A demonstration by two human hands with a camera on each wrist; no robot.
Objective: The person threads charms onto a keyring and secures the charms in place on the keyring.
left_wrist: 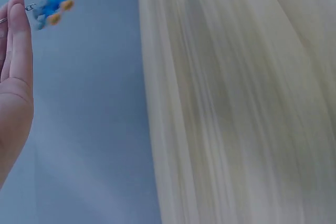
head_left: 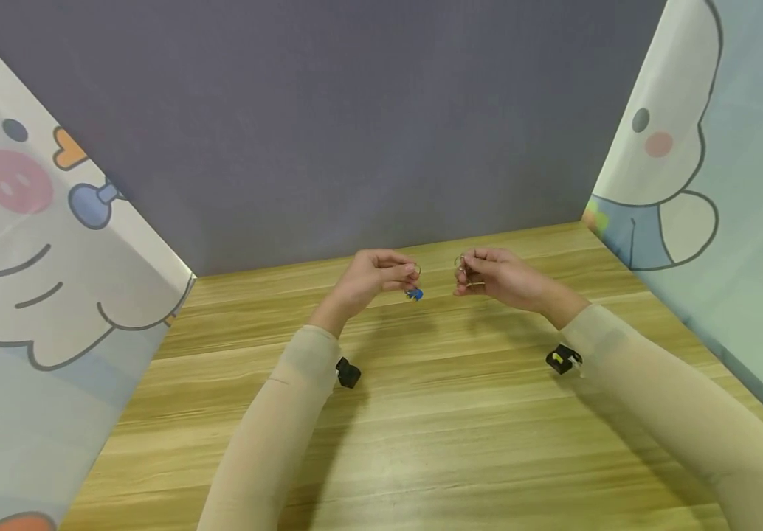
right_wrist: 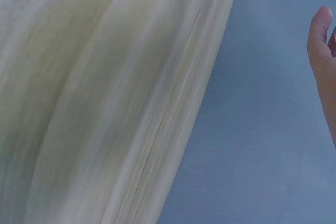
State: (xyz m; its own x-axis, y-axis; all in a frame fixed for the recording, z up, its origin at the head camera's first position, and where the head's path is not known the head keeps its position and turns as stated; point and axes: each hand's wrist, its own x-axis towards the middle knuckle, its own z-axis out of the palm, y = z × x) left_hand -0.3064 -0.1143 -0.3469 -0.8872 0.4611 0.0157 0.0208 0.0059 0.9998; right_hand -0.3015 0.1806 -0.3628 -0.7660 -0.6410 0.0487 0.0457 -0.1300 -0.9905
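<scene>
My left hand (head_left: 371,280) pinches a key ring above the far part of the table, in the head view. From it hangs a small blue figure charm (head_left: 415,294); the left wrist view shows the blue charm (left_wrist: 54,3) with orange parts on a short chain. Level with it on the right, my right hand (head_left: 504,279) pinches a thin metal ring (head_left: 459,261) between thumb and fingers. A gap separates the two hands. In the right wrist view only part of the right hand (right_wrist: 323,59) shows, at the right edge.
A wood-grain table (head_left: 421,442) lies beneath both hands, with a grey panel (head_left: 381,133) rising behind it. Cartoon-printed walls (head_left: 23,295) flank it left and right. Black camera mounts (head_left: 348,373) sit at both wrists.
</scene>
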